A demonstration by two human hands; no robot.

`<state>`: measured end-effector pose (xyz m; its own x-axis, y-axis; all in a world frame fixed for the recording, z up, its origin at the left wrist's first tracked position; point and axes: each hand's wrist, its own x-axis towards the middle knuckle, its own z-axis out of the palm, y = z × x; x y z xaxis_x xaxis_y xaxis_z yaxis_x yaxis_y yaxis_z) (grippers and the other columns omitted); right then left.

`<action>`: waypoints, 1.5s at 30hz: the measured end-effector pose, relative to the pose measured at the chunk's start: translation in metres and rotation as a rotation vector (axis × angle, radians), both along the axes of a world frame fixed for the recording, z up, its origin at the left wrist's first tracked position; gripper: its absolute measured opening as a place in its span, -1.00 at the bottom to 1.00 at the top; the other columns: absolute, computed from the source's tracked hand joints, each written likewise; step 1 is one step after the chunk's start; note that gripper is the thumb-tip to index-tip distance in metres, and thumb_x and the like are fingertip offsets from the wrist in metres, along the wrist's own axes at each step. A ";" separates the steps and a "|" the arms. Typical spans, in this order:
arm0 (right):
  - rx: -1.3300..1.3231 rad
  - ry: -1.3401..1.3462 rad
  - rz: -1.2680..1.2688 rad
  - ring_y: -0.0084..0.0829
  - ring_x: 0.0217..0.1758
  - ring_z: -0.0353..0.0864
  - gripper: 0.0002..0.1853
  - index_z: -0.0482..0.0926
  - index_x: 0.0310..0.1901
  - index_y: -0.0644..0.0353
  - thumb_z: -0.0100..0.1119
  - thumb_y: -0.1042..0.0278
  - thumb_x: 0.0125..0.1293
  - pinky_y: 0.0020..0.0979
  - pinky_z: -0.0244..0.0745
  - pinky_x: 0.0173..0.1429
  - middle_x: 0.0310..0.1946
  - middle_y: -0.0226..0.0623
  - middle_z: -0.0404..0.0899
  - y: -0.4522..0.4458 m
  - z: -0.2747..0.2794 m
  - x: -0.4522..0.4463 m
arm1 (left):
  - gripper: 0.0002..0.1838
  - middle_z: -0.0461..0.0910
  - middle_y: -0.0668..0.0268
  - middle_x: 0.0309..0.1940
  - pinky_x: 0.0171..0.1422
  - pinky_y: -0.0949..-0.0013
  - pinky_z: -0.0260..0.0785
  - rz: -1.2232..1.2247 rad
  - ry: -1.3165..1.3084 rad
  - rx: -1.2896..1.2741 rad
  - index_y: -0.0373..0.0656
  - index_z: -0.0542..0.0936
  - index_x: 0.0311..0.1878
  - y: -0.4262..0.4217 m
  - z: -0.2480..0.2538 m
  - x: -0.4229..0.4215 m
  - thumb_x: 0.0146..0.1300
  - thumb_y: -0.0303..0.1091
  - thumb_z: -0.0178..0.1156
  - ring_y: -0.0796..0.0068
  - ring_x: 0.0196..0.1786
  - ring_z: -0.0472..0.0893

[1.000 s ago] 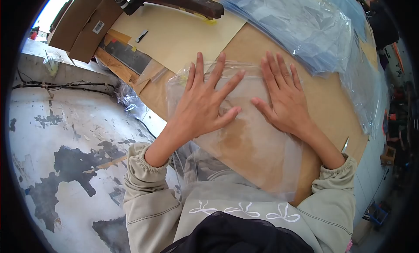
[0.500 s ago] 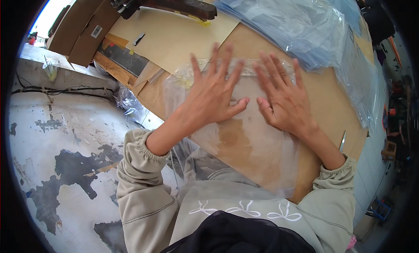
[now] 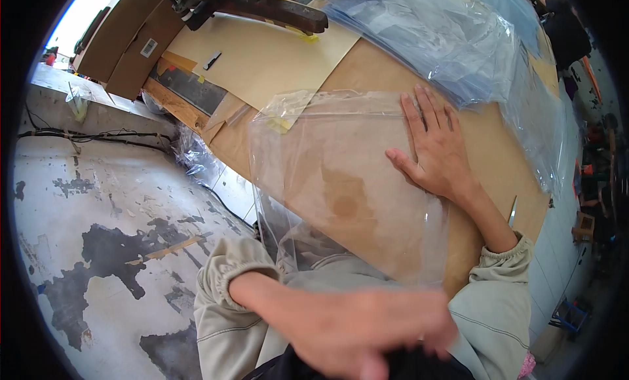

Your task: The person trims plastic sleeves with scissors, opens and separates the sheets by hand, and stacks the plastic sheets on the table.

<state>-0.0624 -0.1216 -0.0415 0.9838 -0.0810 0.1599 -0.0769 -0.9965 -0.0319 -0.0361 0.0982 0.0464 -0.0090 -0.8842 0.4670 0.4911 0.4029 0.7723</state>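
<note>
A clear plastic bag (image 3: 298, 167) lies over the brown tabletop, its near edge hanging past the table's edge towards my lap. My right hand (image 3: 436, 151) rests flat on the bag's upper right part with fingers stretched out and the thumb apart, holding nothing. Close to the camera, in front of my chest, is my left hand (image 3: 367, 324), lifted off the bag. Motion smears its fingers, so I cannot tell whether they are open or closed.
Several clear plastic sheets (image 3: 439, 46) are heaped at the back right. A cream board (image 3: 288, 59) carries a small dark cutter-like object (image 3: 211, 60) at the back left. A dark metal arm (image 3: 262, 8) extends above it. A pointed metal blade (image 3: 513, 209) lies at the right edge.
My left hand has left the bag and come back towards my chest. My right hand stays on the bag, shifted only slightly, its fingers closer together.
</note>
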 end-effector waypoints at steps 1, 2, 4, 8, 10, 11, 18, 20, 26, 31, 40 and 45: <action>0.006 -0.002 0.001 -0.04 0.49 -0.04 -0.13 0.10 0.39 0.26 -0.07 -0.28 0.24 0.08 -0.12 0.44 0.40 0.12 0.03 0.000 0.000 0.000 | -0.33 0.51 0.11 -0.16 -0.10 0.32 0.34 0.076 0.046 -0.055 -0.39 0.55 -0.09 -0.001 0.010 -0.015 0.40 0.16 -0.19 0.27 -0.18 0.48; 0.011 -0.002 0.002 -0.04 0.49 -0.04 -0.13 0.10 0.39 0.26 -0.07 -0.28 0.25 0.08 -0.13 0.44 0.39 0.12 0.03 0.000 0.001 0.000 | -0.26 0.49 0.15 -0.18 -0.16 0.38 0.32 0.155 0.089 -0.111 -0.39 0.57 -0.04 -0.001 0.019 -0.030 0.39 0.21 -0.26 0.34 -0.22 0.44; 0.017 -0.014 0.003 -0.05 0.48 -0.03 -0.14 0.10 0.39 0.26 -0.07 -0.27 0.25 0.07 -0.13 0.44 0.39 0.12 0.04 -0.001 -0.001 0.000 | -0.26 0.48 0.19 -0.20 -0.24 0.46 0.29 0.256 0.149 -0.167 -0.39 0.60 -0.01 -0.003 0.035 -0.042 0.39 0.20 -0.24 0.42 -0.28 0.41; 0.026 -0.028 0.003 -0.05 0.48 -0.02 -0.14 0.12 0.38 0.27 -0.06 -0.28 0.25 0.08 -0.14 0.44 0.39 0.12 0.05 -0.001 -0.002 0.000 | -0.53 0.52 0.20 -0.24 -0.33 0.54 0.24 0.299 0.214 -0.169 -0.37 0.67 -0.09 -0.001 0.039 -0.032 0.33 -0.05 0.10 0.49 -0.31 0.43; 0.033 -0.031 0.008 -0.04 0.48 -0.03 -0.14 0.12 0.37 0.28 -0.06 -0.27 0.25 0.08 -0.14 0.44 0.38 0.12 0.06 -0.002 -0.002 0.000 | -0.62 0.54 0.19 -0.27 -0.36 0.54 0.24 0.349 0.193 -0.200 -0.35 0.67 -0.17 0.001 0.032 -0.027 0.29 -0.14 0.18 0.49 -0.34 0.46; 0.039 -0.030 0.012 -0.04 0.49 -0.03 -0.14 0.12 0.37 0.28 -0.05 -0.27 0.25 0.08 -0.14 0.44 0.38 0.12 0.06 -0.002 -0.002 0.000 | -0.65 0.55 0.19 -0.30 -0.36 0.53 0.24 0.352 0.197 -0.187 -0.35 0.66 -0.22 0.003 0.031 -0.024 0.28 -0.17 0.19 0.48 -0.36 0.47; 0.041 -0.036 0.017 -0.03 0.22 0.22 -0.15 0.28 0.22 0.27 0.12 -0.30 0.09 0.06 0.00 0.35 0.08 0.06 0.31 -0.007 0.012 -0.001 | -0.66 0.49 0.09 -0.38 -0.31 0.41 0.33 0.284 0.133 0.236 -0.38 0.58 -0.40 0.009 0.035 -0.011 0.29 -0.23 0.15 0.37 -0.45 0.49; 0.171 0.010 0.036 -0.06 0.11 0.27 -0.16 0.32 0.15 0.27 0.18 -0.31 0.03 0.06 0.06 0.28 -0.04 0.00 0.35 -0.015 0.027 0.000 | -0.79 0.50 0.05 -0.39 -0.27 0.43 0.36 0.317 0.091 0.048 -0.44 0.55 -0.35 0.002 0.032 -0.014 0.25 -0.41 0.18 0.36 -0.42 0.53; 0.175 0.160 0.090 -0.08 0.08 0.29 -0.33 0.44 -0.07 0.27 0.31 -0.18 0.00 -0.20 0.26 0.10 -0.08 0.00 0.34 -0.027 0.040 -0.002 | -0.84 0.55 0.11 -0.37 -0.25 0.43 0.38 0.438 0.150 -0.274 -0.42 0.55 -0.34 -0.001 0.019 -0.036 0.29 -0.48 0.12 0.33 -0.37 0.57; 0.257 0.273 0.012 -0.27 -0.36 0.43 -0.55 0.48 -0.32 0.27 0.29 -0.03 0.13 -0.35 0.38 -0.27 -0.47 -0.18 0.47 -0.026 0.053 0.012 | -0.83 0.61 0.25 -0.46 -0.41 0.57 0.32 0.519 0.221 -0.300 -0.35 0.69 -0.31 -0.008 0.028 -0.052 0.21 -0.40 0.29 0.53 -0.48 0.55; 1.139 0.611 -0.065 -0.79 -0.68 0.30 -0.65 0.55 0.02 0.19 0.19 0.18 0.28 -0.66 0.23 -0.58 -0.41 -0.36 0.68 -0.054 0.081 -0.034 | -0.88 0.61 0.22 -0.44 -0.47 0.57 0.35 0.378 0.339 -0.229 -0.36 0.68 -0.33 0.003 0.024 -0.059 0.19 -0.47 0.29 0.53 -0.49 0.56; 0.986 0.219 -0.215 -0.65 -0.65 0.43 -0.64 0.55 -0.02 0.24 0.19 0.17 0.26 -0.68 0.23 -0.59 -0.20 -0.23 0.66 -0.131 0.119 -0.117 | -0.86 0.60 0.22 -0.37 -0.48 0.60 0.33 0.293 0.345 -0.285 -0.32 0.69 -0.30 0.001 0.027 -0.062 0.17 -0.42 0.33 0.56 -0.50 0.54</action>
<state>-0.1796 -0.2527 0.0779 0.9327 -0.2564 -0.2536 -0.3525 -0.4994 -0.7914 -0.0982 0.0997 0.0731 0.4157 -0.6645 0.6210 0.5328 0.7313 0.4259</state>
